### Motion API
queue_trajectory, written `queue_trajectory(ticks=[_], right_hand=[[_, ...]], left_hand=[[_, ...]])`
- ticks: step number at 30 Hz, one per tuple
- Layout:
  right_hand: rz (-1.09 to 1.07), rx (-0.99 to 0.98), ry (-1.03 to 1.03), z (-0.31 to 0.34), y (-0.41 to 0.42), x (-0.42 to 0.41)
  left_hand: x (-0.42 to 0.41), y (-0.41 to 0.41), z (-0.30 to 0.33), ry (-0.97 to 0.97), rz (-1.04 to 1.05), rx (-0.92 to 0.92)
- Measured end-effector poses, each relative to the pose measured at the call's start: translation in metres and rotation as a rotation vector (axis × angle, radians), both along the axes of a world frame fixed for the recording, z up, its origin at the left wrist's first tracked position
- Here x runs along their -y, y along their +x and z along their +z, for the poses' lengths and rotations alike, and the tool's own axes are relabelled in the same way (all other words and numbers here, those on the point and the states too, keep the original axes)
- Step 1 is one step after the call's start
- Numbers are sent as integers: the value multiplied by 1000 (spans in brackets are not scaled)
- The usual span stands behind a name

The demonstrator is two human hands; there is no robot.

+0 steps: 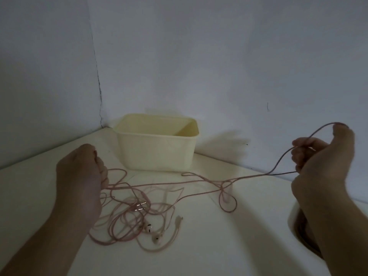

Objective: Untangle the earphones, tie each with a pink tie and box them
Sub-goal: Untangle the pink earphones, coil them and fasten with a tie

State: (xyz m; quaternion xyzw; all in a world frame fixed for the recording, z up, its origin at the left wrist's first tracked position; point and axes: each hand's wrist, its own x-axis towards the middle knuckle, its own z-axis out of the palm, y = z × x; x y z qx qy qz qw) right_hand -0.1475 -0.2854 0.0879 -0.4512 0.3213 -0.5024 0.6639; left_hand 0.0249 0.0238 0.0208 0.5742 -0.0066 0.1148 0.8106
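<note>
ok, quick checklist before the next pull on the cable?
1. Left hand grips the cable: ok.
2. Right hand holds its loop: ok.
3. Cable taut between the hands: ok.
4. Knot on that span undone: not ok.
5. Earbuds free of the pile on the table: not ok.
6. Box open, upright: ok.

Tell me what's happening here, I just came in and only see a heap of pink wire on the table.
A person is untangling pink earphones. The left hand grips one end of a cord near the tangled pile, and the right hand holds the other end raised, looped through its fingers. The cord stretches between them with a knot partway along. The cream box behind holds nothing that can be seen.
</note>
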Motion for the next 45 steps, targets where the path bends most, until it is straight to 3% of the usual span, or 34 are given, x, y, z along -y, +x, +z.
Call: queue_trajectory(ticks=[3,5,8,11,15,17,19,21,24,28,33,35,38,40,42,45], right_hand=[[-146,-166,-188,3,-1,2],[-190,-363,-393,-2,1,5],[-55,-781,-638,-13,8,1],[152,-1168,-699,-22,17,-9],[359,-1409,-873,-23,22,-15],[451,-1294,-1053,-22,23,-26],[573,-1013,-1198,-22,24,-45],[721,-822,-1232,-27,25,-71],[908,-706,-1190,-41,26,-106],[993,-448,-1113,-46,26,-126],[1135,-328,-749,-32,23,-119],[1066,-439,-771,-24,22,-104],[788,-509,-669,-11,20,-77],[549,-490,-545,-8,19,-59],[366,-529,-563,-6,16,-50],[316,-539,-621,-5,13,-53]], left_hand=[[-2,1,-5,200,120,53],[-1,-1,-6,194,101,61],[5,-3,-2,107,-21,56],[1,-1,-1,62,-164,48],[3,-5,-2,12,-243,105],[8,-11,1,-48,-272,138],[10,-15,3,-130,-360,211],[7,-16,3,-203,-505,285],[8,-20,6,-170,-653,370],[15,-33,4,16,-646,368],[18,-37,4,265,-369,406],[16,-32,2,175,-273,333],[7,-16,2,10,-85,172],[2,-6,-3,33,38,83],[3,-3,-9,93,80,45],[8,-8,-10,247,69,41]])
